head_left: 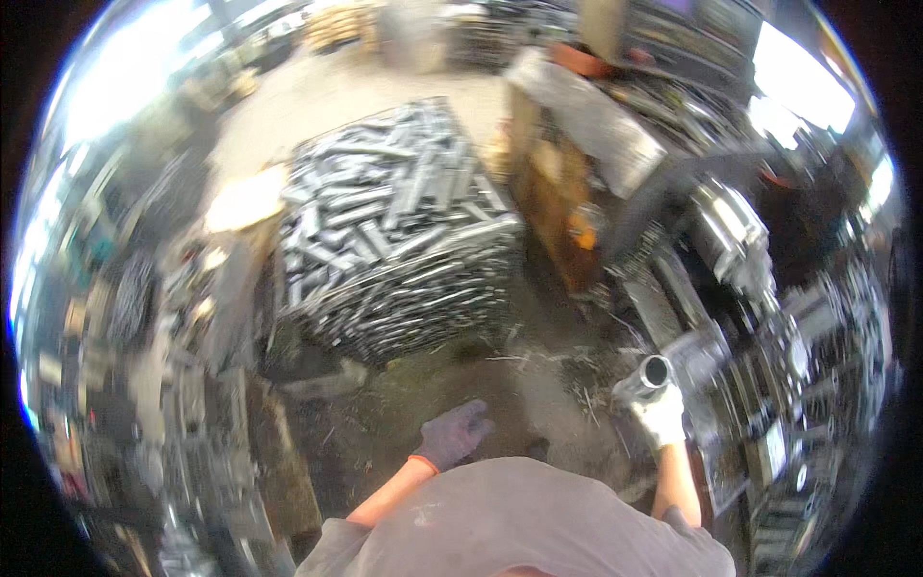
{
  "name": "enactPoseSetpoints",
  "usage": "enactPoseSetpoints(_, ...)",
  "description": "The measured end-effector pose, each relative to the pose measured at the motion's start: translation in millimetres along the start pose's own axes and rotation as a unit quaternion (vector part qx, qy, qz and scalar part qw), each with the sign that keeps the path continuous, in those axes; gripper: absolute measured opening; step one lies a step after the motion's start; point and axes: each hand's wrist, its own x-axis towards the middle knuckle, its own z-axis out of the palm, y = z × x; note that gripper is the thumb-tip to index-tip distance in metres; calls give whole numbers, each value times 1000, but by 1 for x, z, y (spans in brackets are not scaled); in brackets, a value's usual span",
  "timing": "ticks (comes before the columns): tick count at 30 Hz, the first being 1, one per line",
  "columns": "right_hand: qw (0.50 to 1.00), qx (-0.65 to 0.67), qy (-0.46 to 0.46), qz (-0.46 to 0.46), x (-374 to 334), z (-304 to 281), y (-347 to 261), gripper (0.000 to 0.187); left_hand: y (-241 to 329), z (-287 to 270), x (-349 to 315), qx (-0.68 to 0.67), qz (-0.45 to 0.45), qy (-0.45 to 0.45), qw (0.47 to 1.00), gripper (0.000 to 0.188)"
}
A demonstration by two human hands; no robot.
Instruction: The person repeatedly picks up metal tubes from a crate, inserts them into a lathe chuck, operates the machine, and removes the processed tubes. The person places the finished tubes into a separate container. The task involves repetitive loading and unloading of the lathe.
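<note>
My right hand (pixel 661 415), in a pale glove, grips a short metal tube (pixel 635 387). The tube's round, hollow end faces up. It is beside the machine on the right. My left hand (pixel 454 435) wears a dark glove with an orange cuff and hangs in front of my body. Its fingers look loosely bent and apart, with nothing seen in them, though motion softens the outline. Beyond it stands a large wire-mesh bin (pixel 404 288) heaped with cut metal tubes (pixel 365 183).
A lathe-like machine with a shiny round metal part (pixel 731 226) takes up the right side. A worn brown cabinet (pixel 553 183) stands between it and the bin. Blurred metal stock and racks line the left. Scraps and shavings litter the dark floor (pixel 548 385).
</note>
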Motion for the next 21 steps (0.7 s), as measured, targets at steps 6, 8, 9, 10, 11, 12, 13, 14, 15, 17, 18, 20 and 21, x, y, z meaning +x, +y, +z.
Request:
enactPoseSetpoints(6, 902, 43, -278, -329, -15, 145, -220, 43, -157, -25, -131, -64, -210, 189, 957, 50)
enactPoseSetpoints(8, 836, 14, -379, -397, -42, 184, -285, 44, -196, -19, -180, -82, -331, 244, 908, 55)
enactPoseSetpoints(9, 802, 5, -405, -438, -57, 201, -314, 45, -207, -12, -206, -118, -353, 288, 882, 55)
enactPoseSetpoints(10, 760, 1, -435, -483, -73, 216, -342, 46, -219, -5, -230, -148, -371, 335, 853, 55)
enactPoseSetpoints(11, 716, -5, -468, -518, -89, 229, -368, 47, -219, 3, -250, -177, -389, 373, 823, 55)
enactPoseSetpoints(12, 688, -12, -467, -556, -105, 242, -393, 50, -225, 13, -273, -207, -414, 403, 789, 55)
enactPoseSetpoints(13, 657, -9, -461, -596, -122, 254, -417, 53, -226, 24, -292, -235, -436, 428, 756, 55)
enactPoseSetpoints(14, 618, 14, -471, -630, -138, 266, -440, 54, -223, 41, -311, -267, -455, 452, 719, 55)
enactPoseSetpoints(15, 585, 7, -480, -654, -155, 279, -463, 55, -221, 59, -330, -272, -500, 462, 680, 54)
enactPoseSetpoints(17, 532, 38, -481, -696, -188, 306, -507, 55, -215, 103, -360, -268, -574, 494, 596, 52)
enactPoseSetpoints(18, 502, 69, -490, -709, -204, 320, -528, 54, -213, 127, -370, -346, -567, 562, 493, 48)
enactPoseSetpoints(20, 471, 81, -493, -727, -233, 350, -568, 56, -212, 175, -389, -416, -500, 709, 272, 47)
enactPoseSetpoints(21, 462, 35, -501, -731, -245, 365, -586, 57, -212, 196, -399, -434, -472, 744, 188, 47)
